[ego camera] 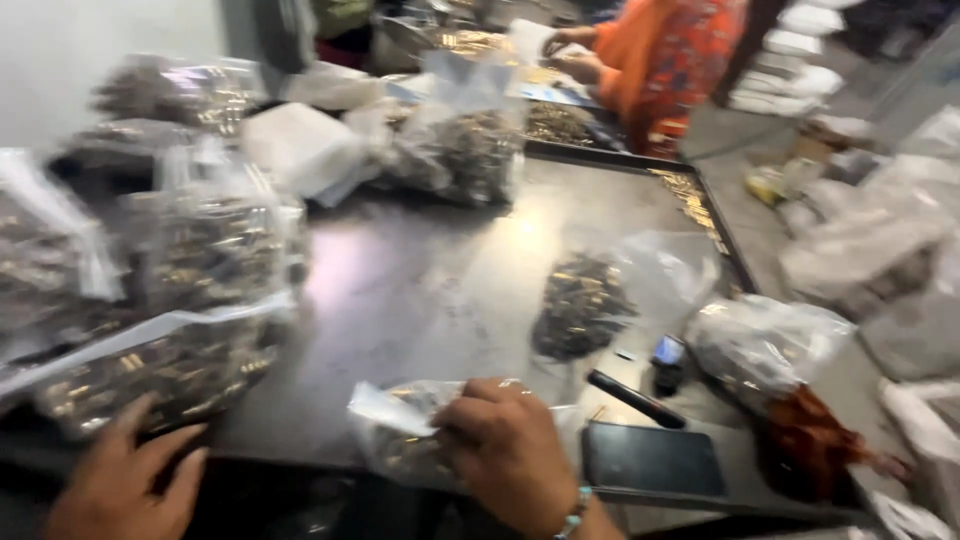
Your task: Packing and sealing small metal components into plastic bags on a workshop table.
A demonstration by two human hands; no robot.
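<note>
Small clear bag (400,425) of metal bits in right hand (510,450) grip; left hand (120,480) flat, empty, by big bag (150,375).

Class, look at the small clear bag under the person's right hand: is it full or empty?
Partly filled. The small clear bag shows small dark and brassy pieces through the plastic beneath the right hand; blur hides how full.

Two of the person's own hands show at the near edge: the left hand (125,485) and the right hand (510,450). One small clear bag (400,430) of metal parts lies under the right hand. One loose pile of small parts (580,305) sits on the counter (430,270). One dark phone (652,460) and one black pen (635,398) lie near it. The filled clear bags (190,250) stacked at left blur together; at least five. One other person in orange (670,60) stands at the far end.
</note>
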